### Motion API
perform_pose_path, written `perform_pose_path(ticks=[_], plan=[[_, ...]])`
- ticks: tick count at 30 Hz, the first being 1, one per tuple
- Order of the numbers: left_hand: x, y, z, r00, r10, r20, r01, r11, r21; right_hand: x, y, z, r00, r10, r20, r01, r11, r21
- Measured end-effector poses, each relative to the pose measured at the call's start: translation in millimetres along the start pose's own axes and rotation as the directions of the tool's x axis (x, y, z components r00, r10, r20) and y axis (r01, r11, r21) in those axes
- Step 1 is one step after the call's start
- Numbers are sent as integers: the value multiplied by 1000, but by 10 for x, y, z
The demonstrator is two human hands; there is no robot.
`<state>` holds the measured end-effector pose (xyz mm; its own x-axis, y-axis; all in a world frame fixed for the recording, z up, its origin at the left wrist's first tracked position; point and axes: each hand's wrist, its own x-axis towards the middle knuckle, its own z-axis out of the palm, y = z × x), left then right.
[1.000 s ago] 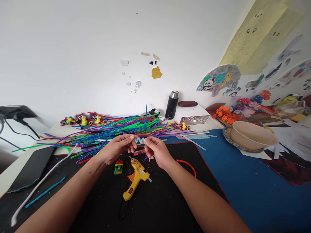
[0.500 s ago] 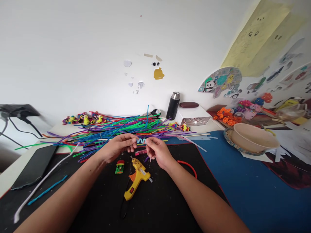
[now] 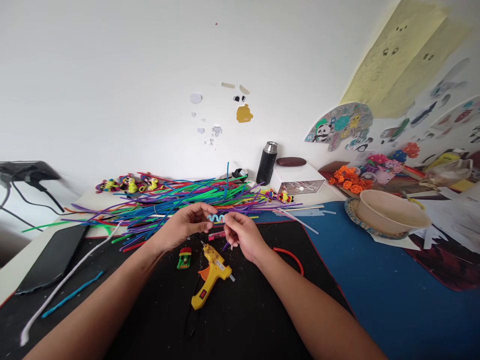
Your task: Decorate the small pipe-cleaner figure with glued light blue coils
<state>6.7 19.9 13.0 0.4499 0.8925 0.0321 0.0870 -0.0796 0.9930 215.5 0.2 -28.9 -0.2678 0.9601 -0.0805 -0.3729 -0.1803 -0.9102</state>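
Observation:
A small light-blue zigzag strip (image 3: 216, 218) spans the gap between my two hands above the black mat. My right hand (image 3: 242, 232) pinches its right end between thumb and fingers. At the strip's left end, my left hand (image 3: 191, 223) has its thumb and forefinger parted, with the other fingers curled. Below the hands lie a yellow glue gun (image 3: 212, 280), a green and red clip-like object (image 3: 184, 258) and a pink item (image 3: 216, 235).
Many coloured pipe cleaners (image 3: 165, 200) are heaped behind the hands. A black thermos (image 3: 267, 163) stands beside a white box (image 3: 298, 177). At the right is a bowl (image 3: 393, 212); at the left, a dark tablet-like slab (image 3: 54, 257).
My left thumb and forefinger have moved apart from their pinch on the strip's left end, and more of the strip shows. My right hand has barely moved.

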Motion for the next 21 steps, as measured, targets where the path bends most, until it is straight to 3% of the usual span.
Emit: perform_pose_path(ticks=[5,21], plan=[[-14,-20,25,996,80,-44,-76,993,85,-1,13,-3,1000,-2,17,2,1000,4],[-42,-5,19,987,145,-72,-107,920,378,-4,24,-3,1000,-1,21,1,1000,12]])
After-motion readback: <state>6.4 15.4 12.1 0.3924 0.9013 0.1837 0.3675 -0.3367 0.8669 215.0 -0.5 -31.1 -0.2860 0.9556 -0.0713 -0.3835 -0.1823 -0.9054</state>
